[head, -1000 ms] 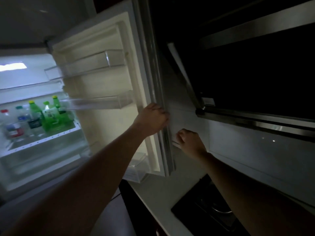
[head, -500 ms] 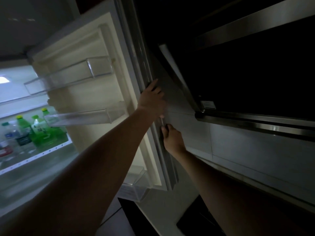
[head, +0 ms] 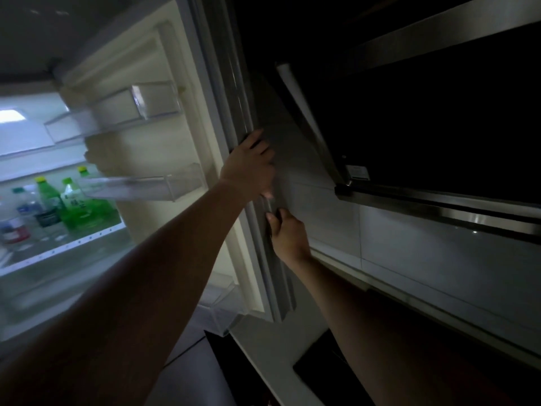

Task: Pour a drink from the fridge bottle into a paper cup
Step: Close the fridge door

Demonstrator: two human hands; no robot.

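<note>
Left hand (head: 248,168) higher on fridge door (head: 187,142) edge, gripping it; right hand (head: 288,235) now grips edge just below.

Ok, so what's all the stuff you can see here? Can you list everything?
fridge door: one, white inside, open, middle
door shelves: three, clear, on the door
green bottles: three, on the lit fridge shelf, left
clear bottles: at least two, left of the green ones
cooker hood: one, black and steel, upper right
counter: one, white, below the door
stove top: one, black, bottom
left grip: one hand, holds the door edge
right grip: one hand, holds the edge just below
</note>
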